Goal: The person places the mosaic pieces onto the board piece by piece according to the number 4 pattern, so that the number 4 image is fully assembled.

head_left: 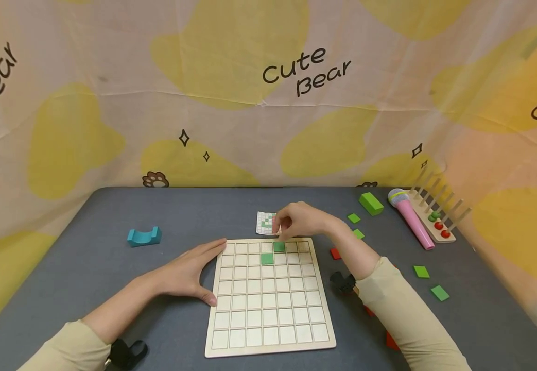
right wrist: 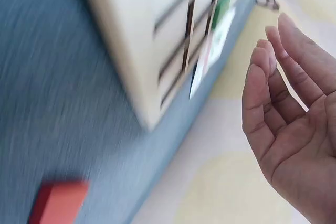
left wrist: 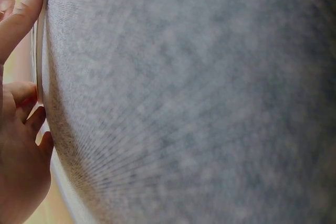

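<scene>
A wooden grid board point(head_left: 270, 350) lies on the dark table, its squares mostly white. Two green square tiles sit in it near the far edge: one tile point(head_left: 267, 258) in the second row, the other point(head_left: 279, 247) in the first row, one column to the right. My left hand point(head_left: 182, 273) rests along the board's left edge, thumb and fingers spread apart. Above the far edge, beside the first-row tile, is my right hand point(head_left: 302, 219); its fingers bend loosely and nothing shows between them in the right wrist view. Behind the board lies a small printed pattern card point(head_left: 264, 223), partly covered by that hand.
Loose green tiles point(head_left: 421, 271) and red pieces point(head_left: 335, 253) lie right of the board, some beneath the right arm. Farther back are a green block point(head_left: 371, 204), a pink toy microphone point(head_left: 415, 225) and a pegged wooden rack point(head_left: 451, 238). A teal curved block point(head_left: 144, 237) stands at left.
</scene>
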`<state>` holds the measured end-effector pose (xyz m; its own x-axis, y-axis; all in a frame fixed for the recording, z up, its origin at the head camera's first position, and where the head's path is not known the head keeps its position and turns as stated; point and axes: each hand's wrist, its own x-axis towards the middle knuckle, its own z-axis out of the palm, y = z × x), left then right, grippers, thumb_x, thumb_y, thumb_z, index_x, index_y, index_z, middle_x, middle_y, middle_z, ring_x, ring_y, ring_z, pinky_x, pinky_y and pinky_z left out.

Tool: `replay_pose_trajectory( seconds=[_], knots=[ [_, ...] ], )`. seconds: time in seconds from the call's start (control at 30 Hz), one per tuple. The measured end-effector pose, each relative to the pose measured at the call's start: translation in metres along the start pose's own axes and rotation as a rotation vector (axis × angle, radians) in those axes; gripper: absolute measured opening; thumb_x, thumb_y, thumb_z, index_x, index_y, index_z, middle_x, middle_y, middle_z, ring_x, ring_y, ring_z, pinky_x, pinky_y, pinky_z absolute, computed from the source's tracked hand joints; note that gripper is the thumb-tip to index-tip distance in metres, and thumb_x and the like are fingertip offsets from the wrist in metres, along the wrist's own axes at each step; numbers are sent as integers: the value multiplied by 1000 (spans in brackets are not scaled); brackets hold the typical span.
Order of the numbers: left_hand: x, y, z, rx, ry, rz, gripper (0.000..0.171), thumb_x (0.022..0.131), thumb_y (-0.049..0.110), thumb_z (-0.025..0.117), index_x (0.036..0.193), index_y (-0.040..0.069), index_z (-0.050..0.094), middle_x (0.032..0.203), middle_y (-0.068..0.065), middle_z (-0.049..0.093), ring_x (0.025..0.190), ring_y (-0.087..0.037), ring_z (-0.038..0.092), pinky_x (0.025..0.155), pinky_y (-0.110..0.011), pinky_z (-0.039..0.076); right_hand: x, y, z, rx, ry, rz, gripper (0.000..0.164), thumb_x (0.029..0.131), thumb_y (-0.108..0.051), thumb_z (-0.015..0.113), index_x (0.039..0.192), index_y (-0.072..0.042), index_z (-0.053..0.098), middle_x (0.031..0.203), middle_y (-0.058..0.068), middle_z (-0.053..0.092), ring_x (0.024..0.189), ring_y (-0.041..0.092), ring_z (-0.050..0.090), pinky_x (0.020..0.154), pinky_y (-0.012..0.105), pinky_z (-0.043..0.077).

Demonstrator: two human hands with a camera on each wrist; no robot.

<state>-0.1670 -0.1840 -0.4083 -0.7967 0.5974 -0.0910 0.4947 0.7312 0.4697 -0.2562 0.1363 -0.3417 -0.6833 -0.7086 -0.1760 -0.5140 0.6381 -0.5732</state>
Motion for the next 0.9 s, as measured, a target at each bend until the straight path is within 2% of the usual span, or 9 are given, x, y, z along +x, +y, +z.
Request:
replay_pose_trajectory(
  seconds=[0.33,0.43,0.6,0.9],
  knots=[
    [1,2,-2,1,-4,3,127,61,72,80,156,7,27,165,-9,24,149,-38,31,113,-63,32,-57,57,-47,17,158,133,26,88,-21,74,110,-7,71,93,4,71,84,16,64,76,29,52],
    [1,2,-2,3,-3,5,127,61,72,79,156,7,27,165,-10,24,149,-38,31,113,-63,33,-71,73,-55,-5,189,177,31,89,-22,73,116,-6,69,105,11,72,94,22,67,78,31,54],
    [0,1,-2,7,-3,5,126,61,72,79,156,7,27,165,-10,24,149,-38,31,112,-63,33,-85,93,-57,-3,195,250,46,91,-25,71,129,-3,60,132,22,62,119,39,62,90,44,55],
    [0,0,0,2,-2,11,127,61,71,80,156,6,27,165,-10,24,148,-39,31,112,-63,33,-95,113,-52,-46,200,254,46,91,-23,70,129,0,60,132,24,62,121,43,59,95,51,51]
  ],
)
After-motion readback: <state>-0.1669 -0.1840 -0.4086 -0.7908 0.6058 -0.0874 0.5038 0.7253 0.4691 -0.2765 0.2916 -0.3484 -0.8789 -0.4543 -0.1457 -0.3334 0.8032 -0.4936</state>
